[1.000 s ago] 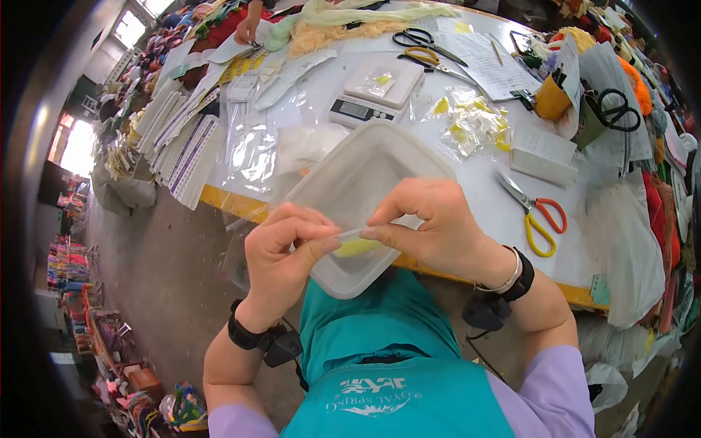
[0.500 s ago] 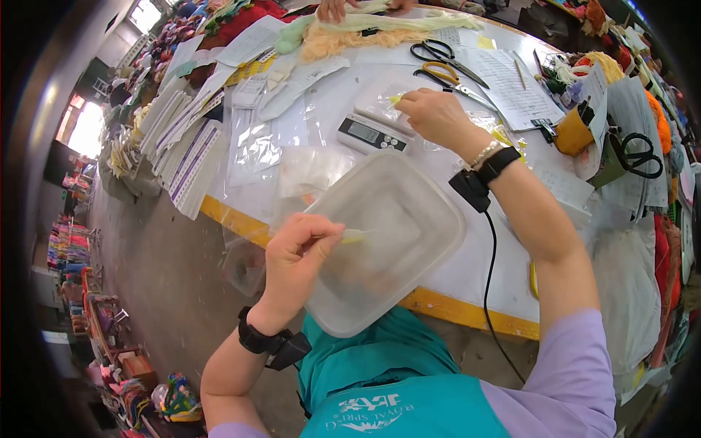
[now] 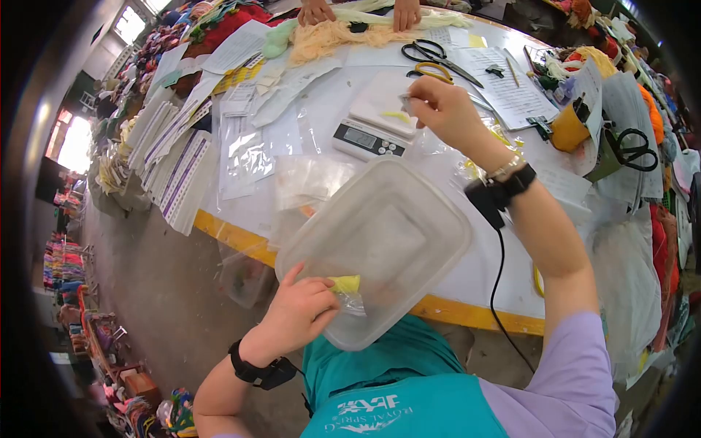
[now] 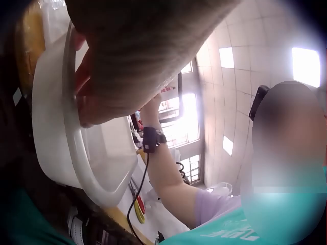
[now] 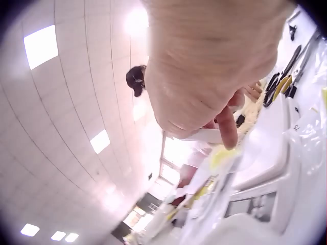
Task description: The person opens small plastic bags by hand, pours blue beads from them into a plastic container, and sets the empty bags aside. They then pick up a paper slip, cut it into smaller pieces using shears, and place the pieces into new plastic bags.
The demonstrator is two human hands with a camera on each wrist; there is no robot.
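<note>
My left hand is lowered into a translucent plastic tub, its fingers loosely spread. Beside its fingertips, a small clear bag with yellow contents lies in the tub. Over the white platform of a digital scale, my right hand pinches the edge of another small clear bag, whose yellow contents show below the fingers. In the right wrist view the thumb and fingers come together at a whitish edge above that yellow patch.
Scissors lie beyond the scale, close to written sheets. Peach yarn lies at the far side under another person's hands. Stacked cards and clear bags cover the left. A cable hangs from my right wrist.
Both hands were together over the tub. The right hand has gone to the scale and taken hold of a bag there; the left has lowered and let go of its bag in the tub.
</note>
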